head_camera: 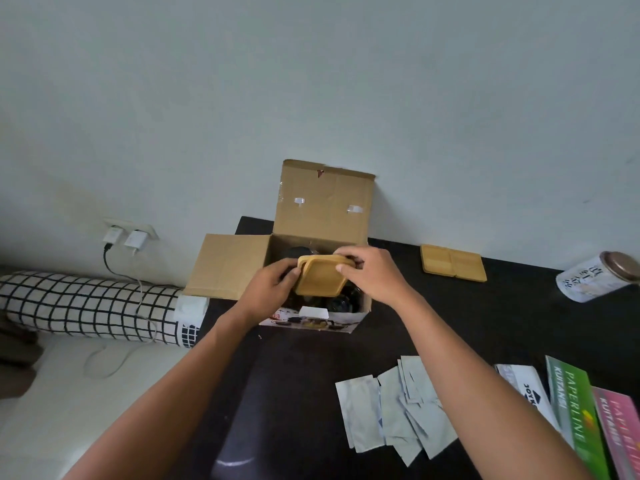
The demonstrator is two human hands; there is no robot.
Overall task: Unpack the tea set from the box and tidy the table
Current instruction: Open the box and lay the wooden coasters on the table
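Observation:
An open cardboard box [232, 265] stands at the table's far edge with its flaps spread. Dark tea ware [341, 299] shows inside it, partly hidden. Over the opening I hold a square wooden coaster [320, 275], tilted. My left hand [273, 289] grips its left edge and my right hand [370, 271] grips its right and top edge. Two more wooden coasters [453, 263] lie side by side on the black table [433, 327] to the right of the box.
A white tin with a brown lid [597, 277] lies on its side at the far right. Several grey sachets [398, 403] are scattered near the front. Green and pink receipt books [588, 417] sit at the right edge. A checked bolster [86, 303] and charger cables [117, 268] are on the left.

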